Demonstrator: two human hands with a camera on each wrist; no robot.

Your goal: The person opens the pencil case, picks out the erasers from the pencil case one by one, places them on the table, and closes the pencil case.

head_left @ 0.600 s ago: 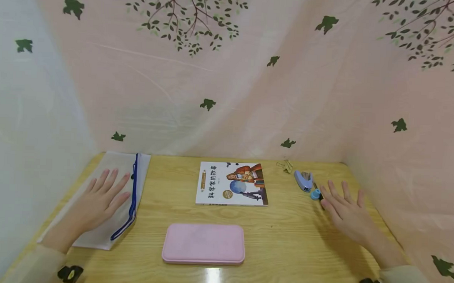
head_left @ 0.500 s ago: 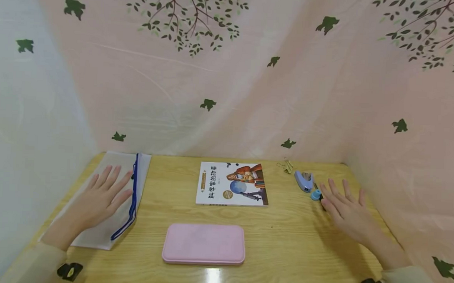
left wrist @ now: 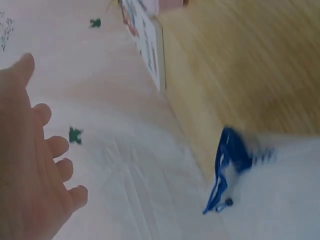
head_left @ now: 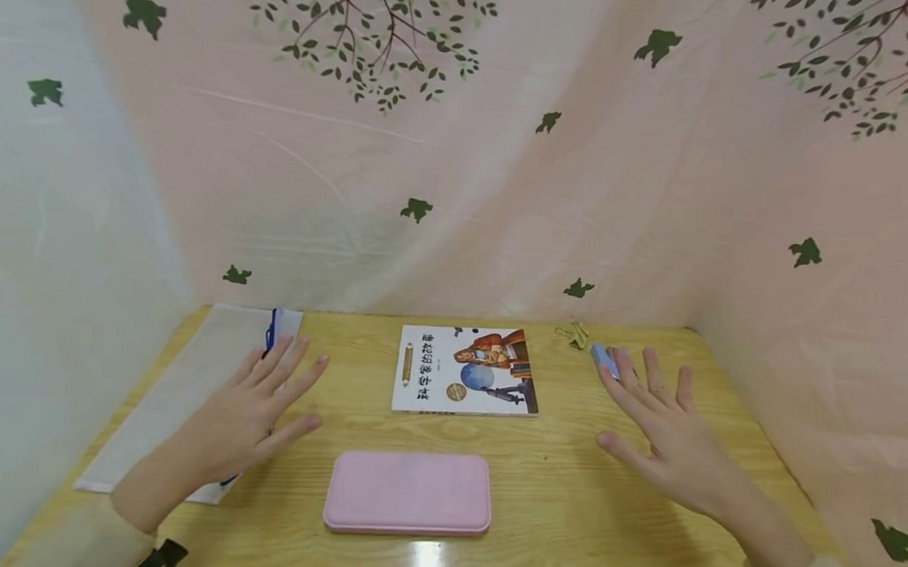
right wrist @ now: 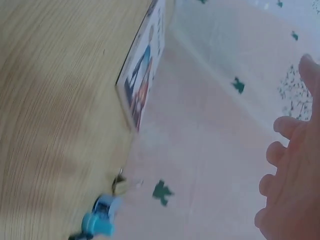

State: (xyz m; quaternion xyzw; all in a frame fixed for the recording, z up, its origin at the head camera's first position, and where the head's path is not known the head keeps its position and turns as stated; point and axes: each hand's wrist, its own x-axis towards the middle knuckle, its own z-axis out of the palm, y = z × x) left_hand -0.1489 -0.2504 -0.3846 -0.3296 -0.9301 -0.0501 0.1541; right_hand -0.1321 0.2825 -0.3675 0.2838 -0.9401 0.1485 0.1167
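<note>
My left hand (head_left: 235, 418), fingers spread, is over the right part of a white zip pouch (head_left: 165, 390) with a blue zip edge, holding nothing. On the other side my right hand (head_left: 669, 441) hovers with spread fingers, hiding part of a blue stapler (head_left: 605, 361). A light-blue capped item (right wrist: 97, 225) next to the stapler shows in the right wrist view; its kind is unclear. Between the hands lie a pink case (head_left: 407, 492) near the front and a picture book (head_left: 466, 370) behind it.
A gold binder clip (head_left: 575, 334) lies at the back right of the wooden table (head_left: 544, 503). Pale cloth (head_left: 459, 150) with leaf and bird prints encloses the table at the back and both sides.
Both hands have moved inward, the left one rightward across the pouch's zip edge and the right one leftward toward the stapler. The objects on the table stay where they were.
</note>
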